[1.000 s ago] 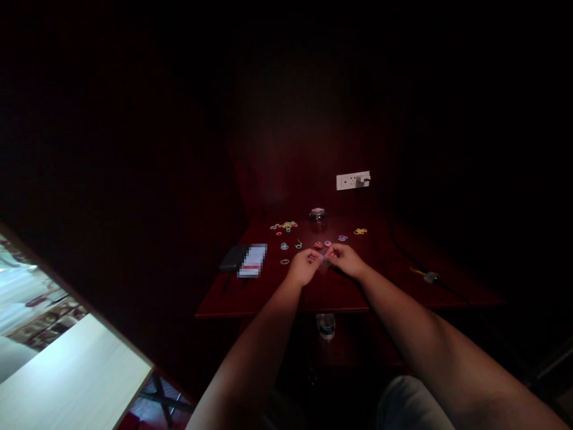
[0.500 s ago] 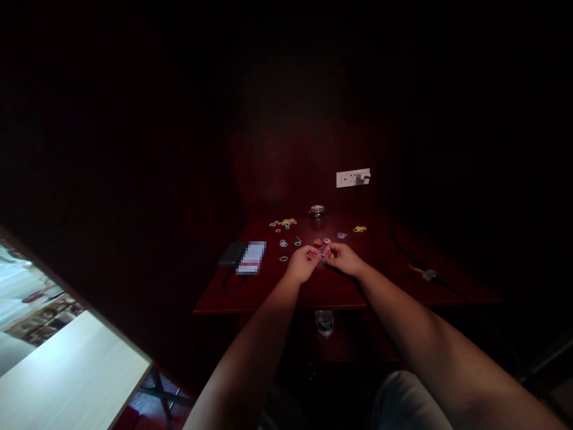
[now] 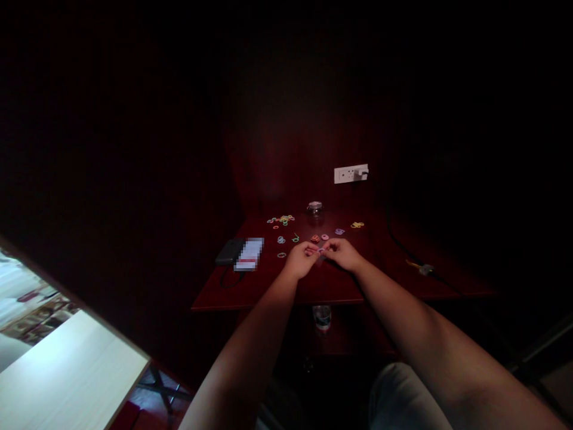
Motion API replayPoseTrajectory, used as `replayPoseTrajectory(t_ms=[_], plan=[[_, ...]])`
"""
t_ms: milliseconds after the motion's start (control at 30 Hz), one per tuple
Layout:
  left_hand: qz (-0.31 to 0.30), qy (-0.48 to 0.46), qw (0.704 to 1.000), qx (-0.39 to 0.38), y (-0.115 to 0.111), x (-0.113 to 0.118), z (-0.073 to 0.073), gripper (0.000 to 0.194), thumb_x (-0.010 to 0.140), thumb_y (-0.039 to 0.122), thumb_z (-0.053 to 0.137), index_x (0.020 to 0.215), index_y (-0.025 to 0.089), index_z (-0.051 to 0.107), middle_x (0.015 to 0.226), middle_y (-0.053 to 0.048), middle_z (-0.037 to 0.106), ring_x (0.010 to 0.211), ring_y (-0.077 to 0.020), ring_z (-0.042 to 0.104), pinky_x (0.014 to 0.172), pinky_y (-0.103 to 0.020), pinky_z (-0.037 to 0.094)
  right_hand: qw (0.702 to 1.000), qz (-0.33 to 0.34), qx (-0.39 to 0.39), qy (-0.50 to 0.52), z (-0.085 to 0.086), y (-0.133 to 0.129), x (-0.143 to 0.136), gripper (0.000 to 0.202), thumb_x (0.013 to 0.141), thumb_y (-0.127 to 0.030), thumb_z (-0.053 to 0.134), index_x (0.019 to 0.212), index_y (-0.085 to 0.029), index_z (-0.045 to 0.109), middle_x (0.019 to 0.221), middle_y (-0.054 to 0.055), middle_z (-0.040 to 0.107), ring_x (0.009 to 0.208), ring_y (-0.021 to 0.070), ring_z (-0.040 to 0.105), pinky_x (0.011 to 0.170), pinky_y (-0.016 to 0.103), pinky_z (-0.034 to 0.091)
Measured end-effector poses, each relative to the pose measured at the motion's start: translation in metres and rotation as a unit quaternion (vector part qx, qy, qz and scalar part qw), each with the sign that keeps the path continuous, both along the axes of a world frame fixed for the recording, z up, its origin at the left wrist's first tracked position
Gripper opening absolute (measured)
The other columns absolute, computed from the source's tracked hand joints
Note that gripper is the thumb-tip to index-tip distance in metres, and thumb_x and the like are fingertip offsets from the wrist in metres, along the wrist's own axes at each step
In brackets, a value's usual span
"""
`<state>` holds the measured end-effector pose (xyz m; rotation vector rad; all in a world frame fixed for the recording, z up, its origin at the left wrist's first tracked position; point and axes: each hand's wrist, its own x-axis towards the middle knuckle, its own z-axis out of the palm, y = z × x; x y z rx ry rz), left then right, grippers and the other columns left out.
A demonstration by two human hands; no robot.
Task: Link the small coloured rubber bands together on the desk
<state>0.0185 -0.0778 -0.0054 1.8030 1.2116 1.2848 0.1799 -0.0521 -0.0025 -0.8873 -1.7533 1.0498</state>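
Observation:
My left hand (image 3: 299, 260) and my right hand (image 3: 344, 255) meet over the dark red table, fingertips pinched. Between them is a small pale purple hair tie (image 3: 321, 250), partly hidden by the fingers. Just beyond my hands lie an orange-red bunch of hair ties (image 3: 316, 239) and a pink one (image 3: 325, 237). Purple hair ties (image 3: 340, 231) and yellow hair ties (image 3: 357, 225) lie farther right. To the left are green hair ties (image 3: 295, 238), light blue ones (image 3: 281, 239) and a greyish one (image 3: 282, 255). A mixed pile of hair ties (image 3: 285, 220) sits at the back left.
A clear lidded jar (image 3: 315, 209) stands at the back. On the left lie a black device (image 3: 229, 252) and a blurred-out phone (image 3: 249, 254). A cable with a connector (image 3: 426, 270) runs along the right. A wall socket (image 3: 351, 174) holds a plug. Below is a clear cup (image 3: 322, 318).
The view has shifted slightly. My hands stay together, and the hair tie between the fingertips now shows a more curved shape. The things on the table have not moved.

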Motion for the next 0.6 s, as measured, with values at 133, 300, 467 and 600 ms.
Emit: replayPoseTrajectory(t_ms=[133, 300, 467, 600], plan=[[-0.013, -0.004, 1.000, -0.010, -0.0011, 0.0001, 0.0009, 0.011, 0.072, 0.012, 0.060, 0.083, 0.011, 0.062, 0.075, -0.005, 0.064, 0.066, -0.0101, 0.056, 0.065, -0.023, 0.046, 1.000, -0.012, -0.003, 0.000, -0.0019, 0.0011, -0.0001, 0.032, 0.057, -0.043, 0.071, 0.062, -0.014, 0.058, 0.047, -0.004, 0.049, 0.043, 0.0063, 0.038, 0.043, 0.020, 0.027], [-0.005, 0.007, 1.000, -0.016, -0.0029, -0.0001, 0.0018, 0.009, 0.070, 0.014, 0.062, 0.079, 0.011, 0.062, 0.071, -0.003, 0.063, 0.065, -0.0107, 0.057, 0.061, -0.021, 0.045, 1.000, -0.005, -0.014, 0.009, -0.0028, 0.0023, -0.0007, 0.034, 0.055, -0.043, 0.073, 0.064, -0.014, 0.057, 0.050, -0.003, 0.054, 0.045, 0.0082, 0.045, 0.045, 0.021, 0.032], [-0.012, -0.003, 1.000, -0.021, -0.0033, 0.0009, 0.0018, 0.008, 0.071, 0.016, 0.062, 0.077, 0.011, 0.060, 0.068, -0.003, 0.061, 0.061, -0.0088, 0.054, 0.060, -0.021, 0.044, 0.999, 0.011, -0.015, 0.028, -0.0006, 0.0009, -0.0013, 0.035, 0.053, -0.041, 0.075, 0.065, -0.015, 0.056, 0.051, -0.003, 0.054, 0.047, 0.0085, 0.047, 0.047, 0.022, 0.036], [-0.002, 0.008, 1.000, -0.022, -0.0030, 0.0006, 0.0013, 0.008, 0.072, 0.019, 0.061, 0.075, 0.012, 0.058, 0.065, -0.001, 0.058, 0.059, -0.0089, 0.052, 0.057, -0.021, 0.042, 0.999, 0.011, -0.020, 0.024, -0.0017, 0.0013, -0.0024, 0.037, 0.051, -0.042, 0.076, 0.063, -0.015, 0.054, 0.049, -0.004, 0.052, 0.044, 0.0073, 0.044, 0.045, 0.021, 0.034]])
